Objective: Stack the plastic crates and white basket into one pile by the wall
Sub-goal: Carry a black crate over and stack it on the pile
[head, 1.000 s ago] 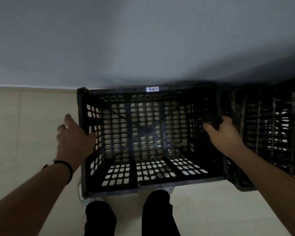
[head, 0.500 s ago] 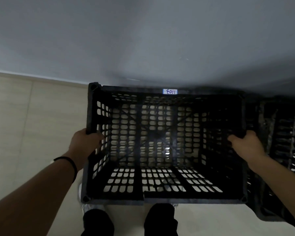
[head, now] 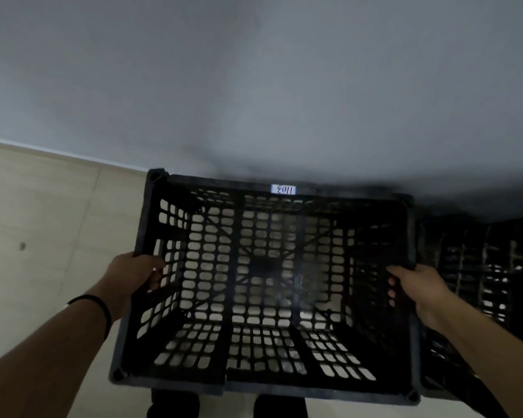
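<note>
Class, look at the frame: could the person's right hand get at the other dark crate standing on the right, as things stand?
Probably not right away. The right hand is closed on the rim of the black crate, as is the left hand. The second crate stands just beyond it, nothing between, so once the grip is released it looks reachable.

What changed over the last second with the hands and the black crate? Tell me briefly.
Both hands took hold: the left hand closed on the left wall of the black crate, the right hand on its right wall. The crate now looks nearer the camera, likely lifted. The second crate stayed to its right, by the wall.
</note>
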